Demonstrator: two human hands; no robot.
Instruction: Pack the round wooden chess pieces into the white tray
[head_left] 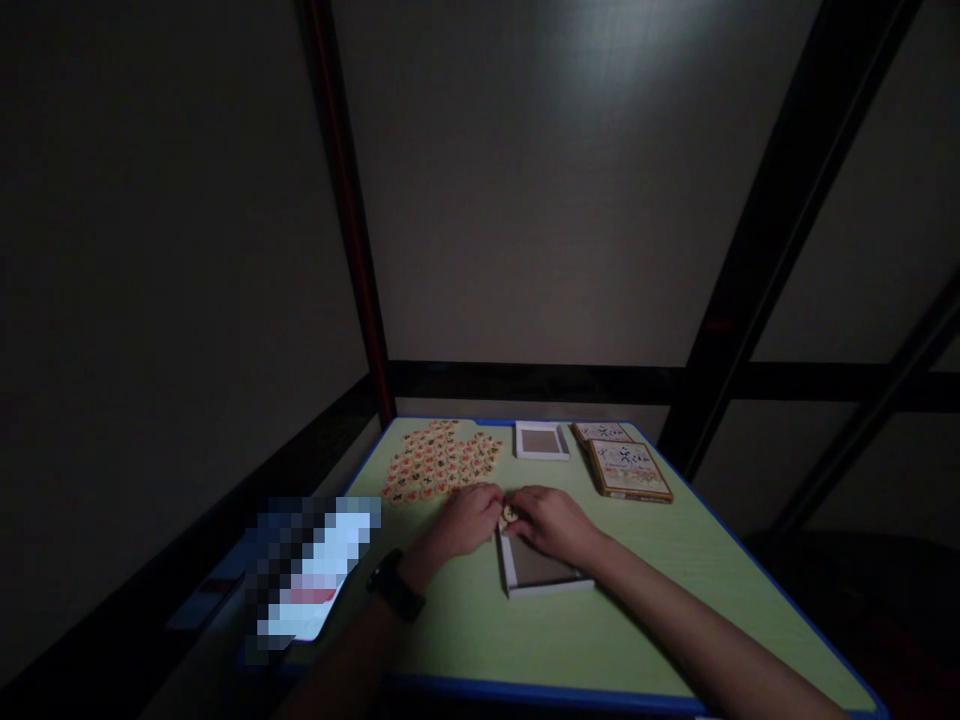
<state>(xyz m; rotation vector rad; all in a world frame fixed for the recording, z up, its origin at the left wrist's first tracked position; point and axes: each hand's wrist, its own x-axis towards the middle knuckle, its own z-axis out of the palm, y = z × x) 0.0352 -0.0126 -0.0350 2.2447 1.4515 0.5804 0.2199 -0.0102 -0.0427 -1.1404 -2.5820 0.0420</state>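
My left hand (pixel 469 518) and my right hand (pixel 551 522) meet over the far end of a shallow white-rimmed tray (pixel 544 583) lying on the green table (pixel 645 610). Both hands have their fingers curled, and a small round pale piece (pixel 509 514) shows between their fingertips. Just beyond my left hand spreads a group of several round pale pieces (pixel 439 460) with red and black marks. A dark watch sits on my left wrist (pixel 395 586).
A second white-rimmed tray (pixel 541 440) lies at the table's far edge. To its right are two flat printed boxes (pixel 626 468). A lit screen, blurred out (pixel 315 575), sits at the table's left edge. Dark posts and rails stand round the table.
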